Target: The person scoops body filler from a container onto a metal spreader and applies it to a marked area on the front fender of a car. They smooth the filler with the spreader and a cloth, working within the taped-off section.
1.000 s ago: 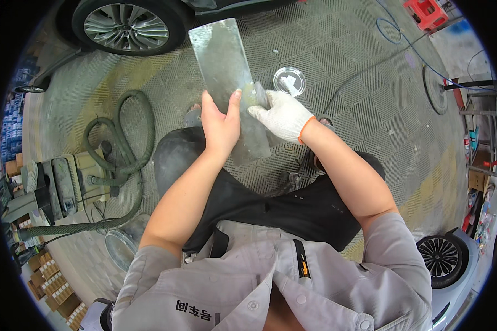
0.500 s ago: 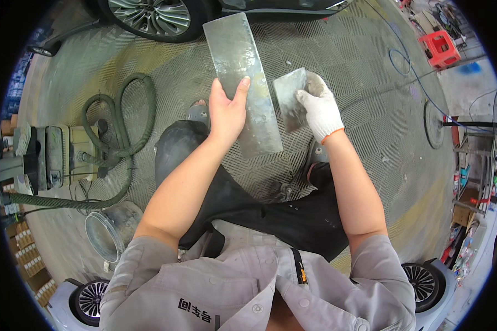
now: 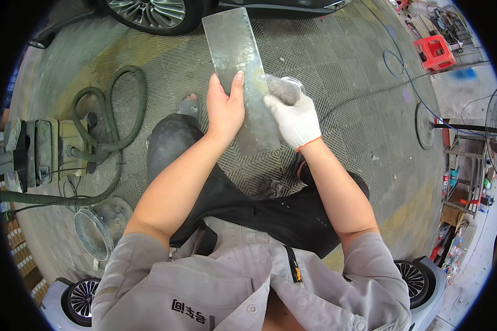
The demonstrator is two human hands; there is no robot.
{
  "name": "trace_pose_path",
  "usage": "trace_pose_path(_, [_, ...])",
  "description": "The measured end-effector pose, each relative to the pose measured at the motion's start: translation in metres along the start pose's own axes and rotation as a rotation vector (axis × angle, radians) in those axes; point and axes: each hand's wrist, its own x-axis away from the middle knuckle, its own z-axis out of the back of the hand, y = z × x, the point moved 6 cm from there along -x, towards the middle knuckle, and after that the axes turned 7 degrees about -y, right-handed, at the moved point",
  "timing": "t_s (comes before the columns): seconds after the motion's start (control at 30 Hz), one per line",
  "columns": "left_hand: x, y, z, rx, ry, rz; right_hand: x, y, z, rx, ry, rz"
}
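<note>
My bare left hand [image 3: 225,107] grips a long, flat grey metal plate [image 3: 238,49] by its left edge, the thumb lying over its face. The plate tilts slightly, its far end to the left, and its surface is smeared. My right hand [image 3: 295,116], in a white knitted glove with dirty grey fingers, is closed at the plate's right edge. The small rectangular metal scraper seen in it earlier is now hidden, apparently edge-on or behind the plate. Just beyond the glove, a round shiny metal rim [image 3: 294,83] partly shows.
A dark car's wheel [image 3: 152,11] stands at the far side. On the left lie a ribbed green hose [image 3: 141,105] and a boxy machine [image 3: 41,151], with a bucket [image 3: 94,231] nearer. Right: a red stool [image 3: 435,52], a blue air line [image 3: 395,60] and shelving [image 3: 466,160].
My gloved right hand has moved left to the long plate's edge, and its small scraper has turned out of sight. The left hand still holds the plate, nearly unmoved.
</note>
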Motion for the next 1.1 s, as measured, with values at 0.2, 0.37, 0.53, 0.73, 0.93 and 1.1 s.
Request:
trace_pose_path(0.2, [0.010, 0.016, 0.000, -0.112, -0.061, -0.180, 0.001, -0.002, -0.006, 0.222, -0.258, -0.019])
trace_pose_path(0.37, [0.016, 0.023, 0.000, -0.204, -0.141, -0.271, 0.005, 0.012, -0.011, 0.323, -0.492, -0.133])
trace_pose_path(0.53, [0.008, 0.025, 0.002, -0.182, -0.165, -0.221, 0.000, 0.026, -0.015, -0.046, -0.432, -0.171])
trace_pose_path(0.73, [-0.023, 0.009, 0.028, 0.252, 0.105, -0.030, -0.014, 0.037, 0.006, -0.226, -0.053, -0.054])
trace_pose_path(0.93, [0.003, 0.006, 0.018, -0.023, -0.182, -0.086, -0.021, 0.031, 0.008, 0.021, -0.131, -0.048])
trace_pose_path(1.1, [0.028, 0.010, 0.025, -0.418, -0.407, -0.258, -0.040, 0.002, 0.046, -0.596, 0.095, 0.046])
